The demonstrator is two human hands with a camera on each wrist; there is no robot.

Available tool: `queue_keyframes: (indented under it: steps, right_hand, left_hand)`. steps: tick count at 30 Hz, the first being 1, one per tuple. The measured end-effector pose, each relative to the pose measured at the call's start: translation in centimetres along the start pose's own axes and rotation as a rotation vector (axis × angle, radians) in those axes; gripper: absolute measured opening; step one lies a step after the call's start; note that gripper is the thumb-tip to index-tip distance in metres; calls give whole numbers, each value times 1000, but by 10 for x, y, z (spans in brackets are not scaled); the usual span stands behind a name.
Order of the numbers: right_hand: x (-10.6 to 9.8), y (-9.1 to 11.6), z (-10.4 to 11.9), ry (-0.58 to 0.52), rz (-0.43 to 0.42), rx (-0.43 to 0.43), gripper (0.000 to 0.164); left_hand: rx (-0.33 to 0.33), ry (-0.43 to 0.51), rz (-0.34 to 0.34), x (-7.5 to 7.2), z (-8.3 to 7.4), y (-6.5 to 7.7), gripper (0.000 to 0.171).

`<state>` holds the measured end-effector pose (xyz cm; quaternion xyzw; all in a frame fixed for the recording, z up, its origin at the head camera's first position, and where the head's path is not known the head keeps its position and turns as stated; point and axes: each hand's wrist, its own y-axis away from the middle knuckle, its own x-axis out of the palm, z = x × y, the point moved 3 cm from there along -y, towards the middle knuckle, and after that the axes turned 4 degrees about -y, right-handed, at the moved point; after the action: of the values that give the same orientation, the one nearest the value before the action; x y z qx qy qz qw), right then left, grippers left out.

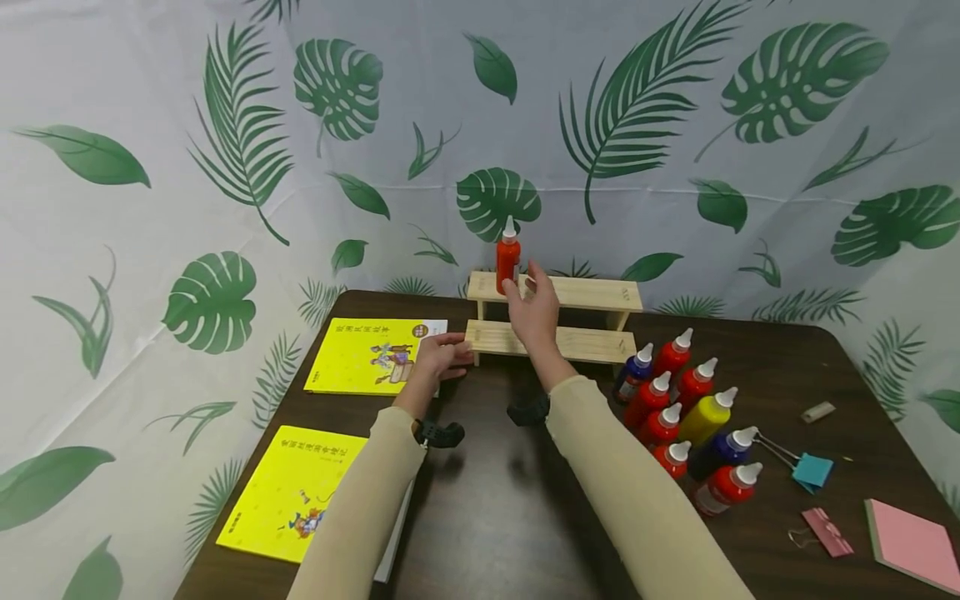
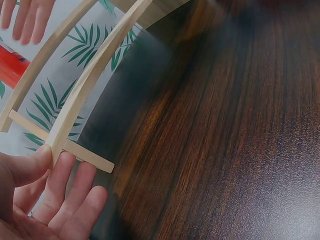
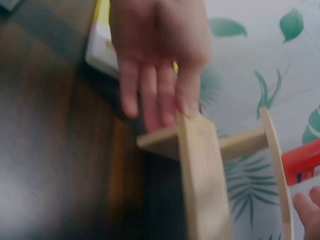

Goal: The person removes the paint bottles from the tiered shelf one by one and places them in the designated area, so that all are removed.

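Observation:
A two-tier wooden rack [image 1: 588, 343] stands at the back of the table. My left hand [image 1: 437, 360] pinches the left end of its lower board, thumb on the board and fingers around the end, as the left wrist view shows [image 2: 70, 195]. One red squeeze bottle [image 1: 507, 260] with a white nozzle cap stands upright near the left end of the upper board. Close beside that bottle is my right hand [image 1: 536, 312], its fingers extended and loosely bent. A gap between fingers and bottle shows in both wrist views.
Several red, blue and yellow bottles [image 1: 705, 419] crowd the table right of the rack. Two yellow books [image 1: 352, 354] [image 1: 288, 492] lie on the left. Farther right are a blue clip [image 1: 812, 472], a pink clip [image 1: 827, 532], an eraser-like block [image 1: 817, 412] and a pink notepad [image 1: 915, 546].

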<state>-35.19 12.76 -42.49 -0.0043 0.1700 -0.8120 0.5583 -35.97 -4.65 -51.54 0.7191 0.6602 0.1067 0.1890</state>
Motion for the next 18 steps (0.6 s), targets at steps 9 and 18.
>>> queue_keyframes:
  steps: [9,18]
  right_hand:
    - [4,-37,4,167,188,59,66]
    - [7,-29,2,85,113,68,51]
  left_hand:
    - [-7,-14,-10,5,-3,1,35]
    - [-25,-13,-9,0,-3,2,36]
